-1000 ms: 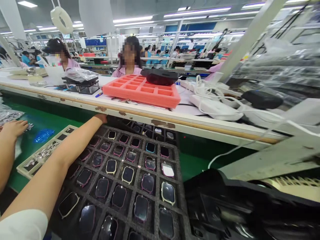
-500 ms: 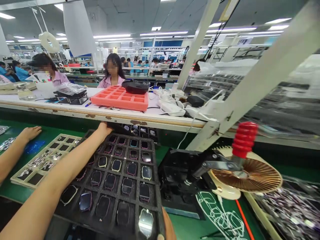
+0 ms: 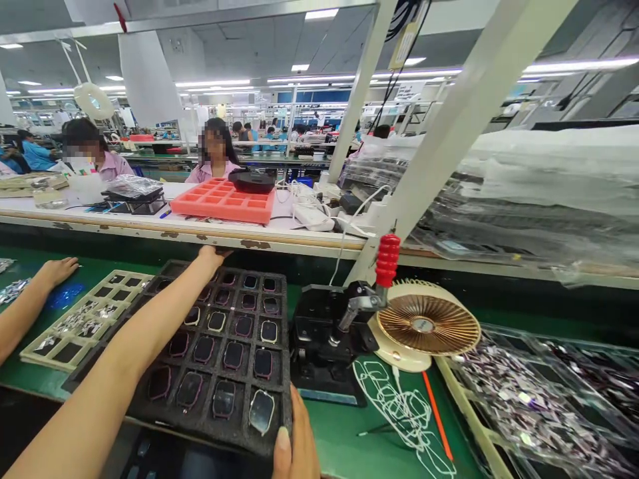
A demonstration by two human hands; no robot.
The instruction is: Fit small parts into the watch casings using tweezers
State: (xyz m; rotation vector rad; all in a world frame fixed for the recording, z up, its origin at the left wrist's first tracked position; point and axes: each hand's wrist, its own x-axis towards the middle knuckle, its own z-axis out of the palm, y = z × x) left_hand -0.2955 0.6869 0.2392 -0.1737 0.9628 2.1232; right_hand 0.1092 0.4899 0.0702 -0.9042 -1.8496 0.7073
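Note:
A black foam tray [image 3: 229,346] is tilted toward me over the green bench, with watch-shaped pieces with dark screens [image 3: 233,356] in its compartments. My left hand [image 3: 210,255] reaches across the tray and is closed at its far edge, the fingertips hidden. My left forearm covers part of the left compartments. At the near right corner, my right hand [image 3: 298,436] grips the tray's side, with the thumb on the rim and the fingers along the outside.
Just right of the tray stands a black press with a red handle [image 3: 387,261], then a fan [image 3: 426,324] and a white cable [image 3: 399,406]. A beige tray [image 3: 74,326] and another person's hand [image 3: 60,271] lie left. A shelf edge [image 3: 239,241] overhangs the back.
The view has swung to the right, so tray, press and fan appear further left. A second tray visible behind the far edge is now out of sight. Both hands stay on the foam tray.

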